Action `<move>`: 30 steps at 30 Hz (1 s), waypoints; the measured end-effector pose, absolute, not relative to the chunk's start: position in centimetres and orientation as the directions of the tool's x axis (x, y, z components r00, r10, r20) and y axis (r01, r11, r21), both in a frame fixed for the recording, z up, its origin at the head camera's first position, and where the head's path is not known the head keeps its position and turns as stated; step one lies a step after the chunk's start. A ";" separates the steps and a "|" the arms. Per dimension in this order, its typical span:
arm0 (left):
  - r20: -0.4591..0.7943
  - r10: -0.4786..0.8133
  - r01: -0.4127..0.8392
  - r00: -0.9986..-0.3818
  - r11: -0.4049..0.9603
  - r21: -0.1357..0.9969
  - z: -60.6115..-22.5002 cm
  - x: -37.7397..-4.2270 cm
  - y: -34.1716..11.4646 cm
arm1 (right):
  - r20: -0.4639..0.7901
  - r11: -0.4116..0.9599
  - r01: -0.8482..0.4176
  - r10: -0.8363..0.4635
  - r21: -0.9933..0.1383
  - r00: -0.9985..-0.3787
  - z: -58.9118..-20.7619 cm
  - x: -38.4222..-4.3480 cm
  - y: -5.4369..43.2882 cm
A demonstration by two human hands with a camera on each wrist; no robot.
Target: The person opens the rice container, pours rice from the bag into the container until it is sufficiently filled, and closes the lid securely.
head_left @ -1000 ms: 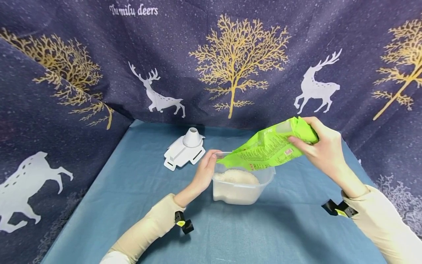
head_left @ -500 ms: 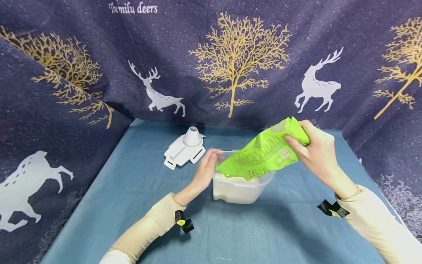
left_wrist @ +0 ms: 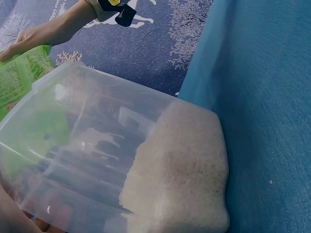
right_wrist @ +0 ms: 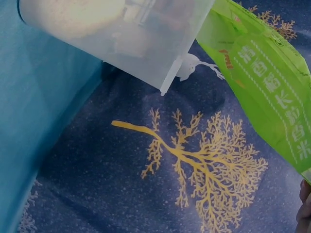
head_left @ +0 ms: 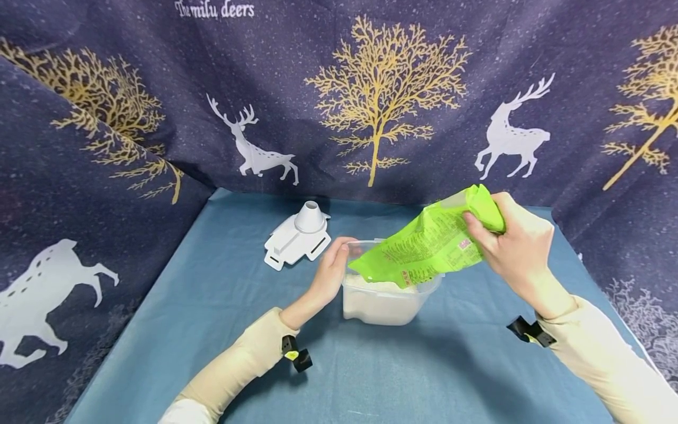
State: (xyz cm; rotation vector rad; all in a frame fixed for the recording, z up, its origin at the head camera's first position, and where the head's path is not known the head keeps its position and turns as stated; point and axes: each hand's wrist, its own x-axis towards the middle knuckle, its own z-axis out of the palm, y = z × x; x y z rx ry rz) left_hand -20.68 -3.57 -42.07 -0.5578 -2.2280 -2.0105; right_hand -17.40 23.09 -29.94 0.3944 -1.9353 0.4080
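Note:
A clear plastic container (head_left: 389,306) stands on the table, partly filled with rice (left_wrist: 180,170). My left hand (head_left: 328,271) grips its left rim, thumb outside and fingers partly hidden behind the wall. My right hand (head_left: 521,250) holds the closed end of a bright green rice bag (head_left: 429,247) up at the right. The bag slopes down to the left, its mouth low inside the container's top. Through the clear wall in the left wrist view, the bag's green end shows above the rice. Whether grains are flowing cannot be seen.
Behind and left of the container lies a white plastic lid-like piece (head_left: 288,247) with a cone-shaped cup (head_left: 311,217) on it. A blue cloth (head_left: 222,277) covers the table. A dark hanging cloth (head_left: 328,147) with deer and trees stands along the back and sides.
The bag's mouth has dropped lower into the container and hides more of the rice. My right hand moved slightly left, then back right. My left hand has stayed on the rim.

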 end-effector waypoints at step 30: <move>0.303 0.199 0.325 -0.932 0.090 0.941 -42.2 -20.7 -3.6 | 0.953 0.650 -0.760 -0.239 0.013 -0.187 -31.1 -17.5 23.5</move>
